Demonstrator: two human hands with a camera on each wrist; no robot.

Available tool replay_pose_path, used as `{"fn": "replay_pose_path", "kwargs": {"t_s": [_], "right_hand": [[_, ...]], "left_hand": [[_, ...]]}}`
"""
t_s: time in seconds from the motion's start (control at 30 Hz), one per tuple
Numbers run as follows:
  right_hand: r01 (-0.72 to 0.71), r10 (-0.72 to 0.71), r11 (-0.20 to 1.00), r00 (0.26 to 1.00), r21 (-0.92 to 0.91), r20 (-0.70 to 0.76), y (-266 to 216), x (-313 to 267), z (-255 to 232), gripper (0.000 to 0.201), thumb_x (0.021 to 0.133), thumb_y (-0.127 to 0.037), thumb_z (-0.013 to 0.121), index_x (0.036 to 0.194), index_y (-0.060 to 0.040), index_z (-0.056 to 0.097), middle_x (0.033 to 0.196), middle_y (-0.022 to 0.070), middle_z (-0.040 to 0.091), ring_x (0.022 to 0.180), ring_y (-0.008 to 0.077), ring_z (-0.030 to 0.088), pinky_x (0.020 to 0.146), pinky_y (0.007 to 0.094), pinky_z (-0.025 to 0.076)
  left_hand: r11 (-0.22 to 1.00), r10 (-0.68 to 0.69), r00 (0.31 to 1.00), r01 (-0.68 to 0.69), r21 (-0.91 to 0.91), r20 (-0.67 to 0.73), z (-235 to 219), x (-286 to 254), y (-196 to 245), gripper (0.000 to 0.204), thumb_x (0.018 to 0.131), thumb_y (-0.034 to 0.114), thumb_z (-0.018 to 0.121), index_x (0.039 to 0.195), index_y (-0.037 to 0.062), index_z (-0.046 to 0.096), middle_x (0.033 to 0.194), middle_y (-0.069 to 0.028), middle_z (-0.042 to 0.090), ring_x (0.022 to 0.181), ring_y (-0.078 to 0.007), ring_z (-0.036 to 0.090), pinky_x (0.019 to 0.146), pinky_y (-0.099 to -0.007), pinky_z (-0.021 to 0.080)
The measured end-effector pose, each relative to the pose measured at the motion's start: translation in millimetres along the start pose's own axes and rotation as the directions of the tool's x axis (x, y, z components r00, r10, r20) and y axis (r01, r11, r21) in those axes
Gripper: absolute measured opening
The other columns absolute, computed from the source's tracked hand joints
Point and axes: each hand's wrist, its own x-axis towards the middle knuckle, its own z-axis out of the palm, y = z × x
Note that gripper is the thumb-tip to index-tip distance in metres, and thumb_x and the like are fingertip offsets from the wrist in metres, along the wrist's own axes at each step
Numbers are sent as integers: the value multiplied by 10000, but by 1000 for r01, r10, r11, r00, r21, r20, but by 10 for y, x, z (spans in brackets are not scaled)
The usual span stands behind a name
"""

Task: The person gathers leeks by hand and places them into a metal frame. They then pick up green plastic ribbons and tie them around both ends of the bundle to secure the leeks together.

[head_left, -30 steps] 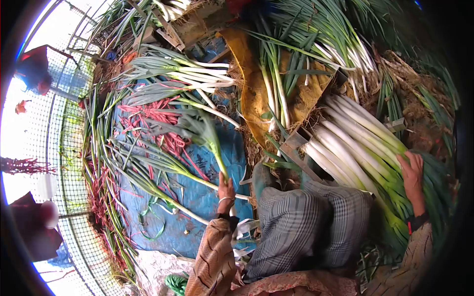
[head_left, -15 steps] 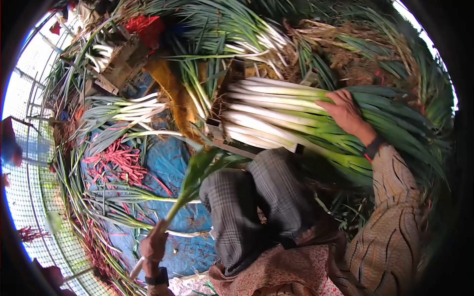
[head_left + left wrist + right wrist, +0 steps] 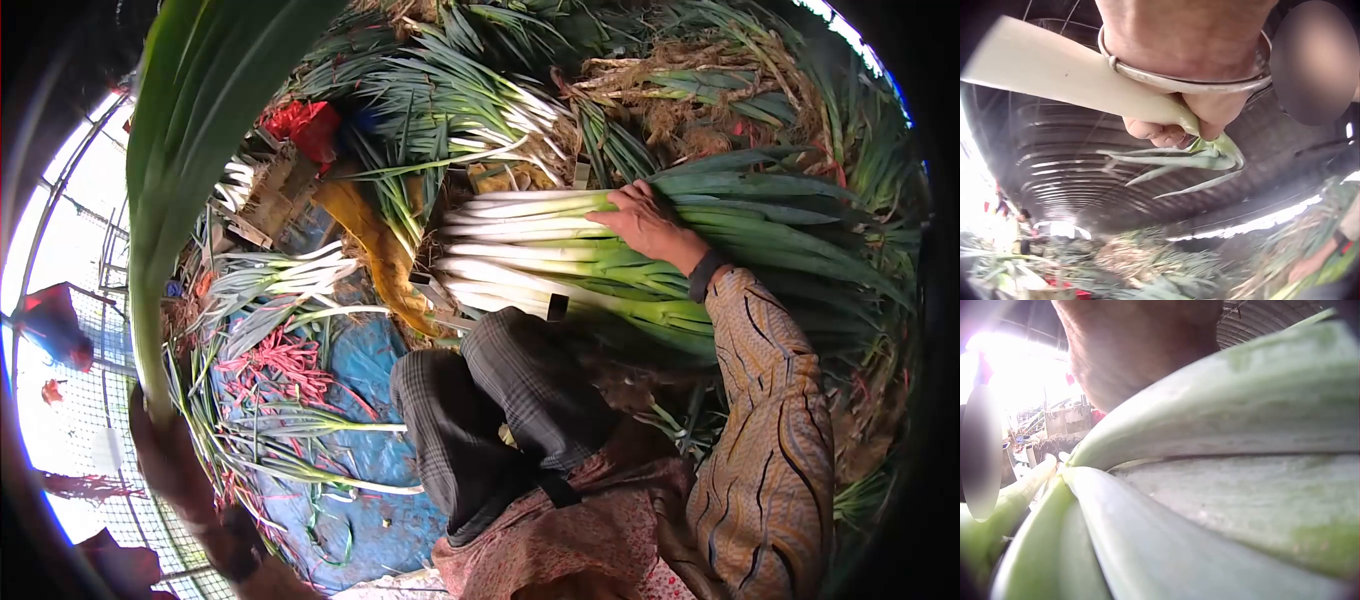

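Leek [image 3: 165,210], raised at the person's far left, stands roughly upright in the head view: its broad leaves run to the top edge and its shank comes down into the left hand [image 3: 172,460]. In the left wrist view that hand's fingers curl round the stem, the thick pale end jutting out on one side. The bundle of leeks [image 3: 560,250] lies well apart, to the right of the left hand, beyond the knees [image 3: 530,375]; its long axis runs across the view, white ends towards the left, leaves towards the right, so the raised leek is about crosswise to it. The right hand [image 3: 655,230] is the nearer one, resting on the bundle with thumb apart from the extended fingers; whether they press down, I cannot tell. Below the raised leek's leaves and to their right, pink strips [image 3: 275,372] lie on a blue sheet [image 3: 375,535]
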Motion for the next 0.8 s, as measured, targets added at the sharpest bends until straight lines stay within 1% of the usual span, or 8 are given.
{"fn": "replay_pose_path", "kwargs": {"t_s": [0.1, 0.17, 0.33, 0.37, 0.4, 0.43, 0.5, 0.8], "right_hand": [[-1, 0, 1000, 999, -17, -40, 54, 13, 127, 415, 862, -89, 507, 1214, -280, 616, 1041, 118, 529, 1079, 293, 467, 1050, 470, 264], [-16, 17, 1000, 999, 9, -38, 31, 14, 107, 400, 869, -107, 502, 1209, -283, 620, 1045, 118, 528, 1085, 293, 466, 1053, 472, 260], [39, 25, 964, 972, 264, -233, 63, -17, 287, 293, 885, -161, 483, 1105, -231, 664, 1099, 122, 526, 1091, 294, 472, 1029, 477, 312], [17, -172, 906, 928, -424, -330, 36, -67, 341, 203, 855, -168, 540, 1026, -151, 647, 1135, 118, 524, 1091, 304, 475, 1017, 485, 331], [87, -92, 996, 907, -32, -410, 109, -59, 428, 214, 802, -166, 605, 1005, -102, 609, 1141, 113, 522, 1084, 308, 475, 1031, 497, 312], [71, -70, 997, 936, -9, -346, 32, -56, 391, 251, 778, -148, 620, 1024, -104, 602, 1143, 118, 521, 1080, 312, 476, 1036, 506, 303], [60, -51, 998, 956, 21, -290, -38, -59, 310, 314, 760, -125, 620, 1074, -127, 598, 1143, 127, 521, 1072, 318, 478, 1044, 522, 287], [36, -67, 981, 985, -193, -160, -137, -91, 314, 497, 882, -217, 468, 1378, -242, 444, 1239, 183, 502, 1175, 373, 441, 1084, 573, 201]], "left_hand": [[869, 325, 938, -345, -354, -116, 671, 586, 996, 497, 866, 115, 592, 1324, -15, 452, 1160, -114, 595, 989, -185, 577, 837, -298, 473], [605, 455, 890, -343, -718, -42, 1150, 827, 1717, 461, 836, 113, 631, 1259, -26, 514, 1161, -184, 608, 983, -267, 622, 841, -348, 480], [317, 769, 632, -507, -801, -96, 3026, 461, 2750, 381, 801, 229, 689, 1138, 69, 615, 1000, -124, 646, 904, -305, 608, 801, -391, 492], [299, 808, 589, -460, -836, -35, 3442, 190, 2831, 363, 796, 184, 693, 1132, 74, 615, 1036, -136, 637, 924, -317, 599, 809, -401, 491], [289, 841, 540, -407, -867, 27, 3717, -6, 2872, 351, 790, 139, 698, 1126, 79, 614, 1072, -148, 627, 944, -329, 591, 816, -411, 491], [268, 852, 516, -298, -916, 82, 3761, -23, 2898, 352, 793, 142, 695, 1128, 74, 610, 1052, -148, 627, 948, -336, 589, 813, -407, 494], [261, 862, 478, -136, -956, 168, 3889, -33, 2930, 375, 792, 143, 693, 1146, 68, 594, 1002, -144, 623, 941, -342, 587, 810, -401, 498], [464, 825, 496, -320, -826, 271, 3996, -131, 2435, 328, 823, 276, 650, 1115, 140, 588, 967, -75, 630, 903, -298, 596, 773, -389, 501]]}}
